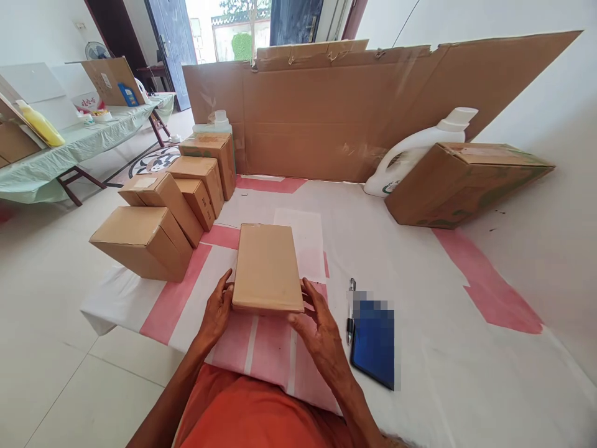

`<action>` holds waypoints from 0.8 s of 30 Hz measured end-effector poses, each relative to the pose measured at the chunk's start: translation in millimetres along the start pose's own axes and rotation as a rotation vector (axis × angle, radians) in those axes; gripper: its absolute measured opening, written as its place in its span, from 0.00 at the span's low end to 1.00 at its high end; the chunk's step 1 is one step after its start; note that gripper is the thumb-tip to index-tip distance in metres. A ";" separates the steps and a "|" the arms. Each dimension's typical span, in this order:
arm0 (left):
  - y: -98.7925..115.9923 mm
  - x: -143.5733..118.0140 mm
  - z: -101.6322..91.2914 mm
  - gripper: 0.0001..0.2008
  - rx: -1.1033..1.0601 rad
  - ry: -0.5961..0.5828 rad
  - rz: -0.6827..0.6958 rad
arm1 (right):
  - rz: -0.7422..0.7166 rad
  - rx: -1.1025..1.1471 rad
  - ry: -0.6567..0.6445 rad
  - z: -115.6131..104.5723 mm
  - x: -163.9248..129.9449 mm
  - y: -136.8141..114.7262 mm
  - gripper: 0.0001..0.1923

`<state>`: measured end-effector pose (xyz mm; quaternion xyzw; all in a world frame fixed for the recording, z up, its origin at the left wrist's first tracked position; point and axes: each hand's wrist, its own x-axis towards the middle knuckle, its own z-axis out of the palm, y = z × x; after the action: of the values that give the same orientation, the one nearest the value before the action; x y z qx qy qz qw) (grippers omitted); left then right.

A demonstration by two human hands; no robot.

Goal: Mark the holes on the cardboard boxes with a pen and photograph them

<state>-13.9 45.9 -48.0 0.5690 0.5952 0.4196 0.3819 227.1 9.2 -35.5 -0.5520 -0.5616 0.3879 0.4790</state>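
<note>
The flat plain brown cardboard box (pixel 267 267) lies closed on the white-pink sheet (pixel 420 261); left hand (pixel 215 314) and right hand (pixel 317 323) fingers spread, gripping its near corners.

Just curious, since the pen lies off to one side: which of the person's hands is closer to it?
Right. The right hand, holding the flat box at its near right corner, sits just beside the pen; the left hand is across the box.

A room of a home turned makeshift packing spot — tiled floor (pixel 56 373), an open doorway (pixel 237 31) onto greenery. Small sealed cartons (pixel 144 239) sit stacked on a floor sheet (pixel 420 261), flattened cardboard (pixel 326 112) leans against the wall — a folding table (pixel 69 149) alongside.
</note>
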 end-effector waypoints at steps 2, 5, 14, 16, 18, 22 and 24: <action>1.2 -2.2 -2.7 0.32 0.013 -0.034 -0.015 | 0.010 -0.011 -0.020 7.9 -4.1 12.1 0.40; 14.1 -9.1 -8.3 0.33 0.023 -0.069 -0.032 | 0.027 -0.029 -0.012 11.4 -7.9 13.6 0.29; 91.2 -30.7 -29.3 0.33 0.103 -0.111 0.051 | -0.163 -0.208 0.155 -36.2 3.9 -73.9 0.29; 95.2 -31.1 -27.4 0.33 0.094 -0.105 0.074 | -0.167 -0.215 0.156 -38.9 5.6 -78.6 0.29; 94.3 -30.7 -24.7 0.32 0.082 -0.099 0.090 | -0.142 -0.204 0.146 -39.3 7.5 -77.2 0.30; 87.5 -25.2 -21.1 0.28 0.124 -0.044 0.184 | -0.120 -0.188 0.166 -38.6 18.4 -70.4 0.30; 83.2 -16.7 -19.2 0.26 0.154 0.000 0.265 | -0.095 -0.116 0.170 -37.8 29.2 -66.7 0.31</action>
<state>-1.2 28.0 36.1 0.6702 0.5453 0.4195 0.2785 249.0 28.7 41.1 -0.5823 -0.5660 0.2837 0.5100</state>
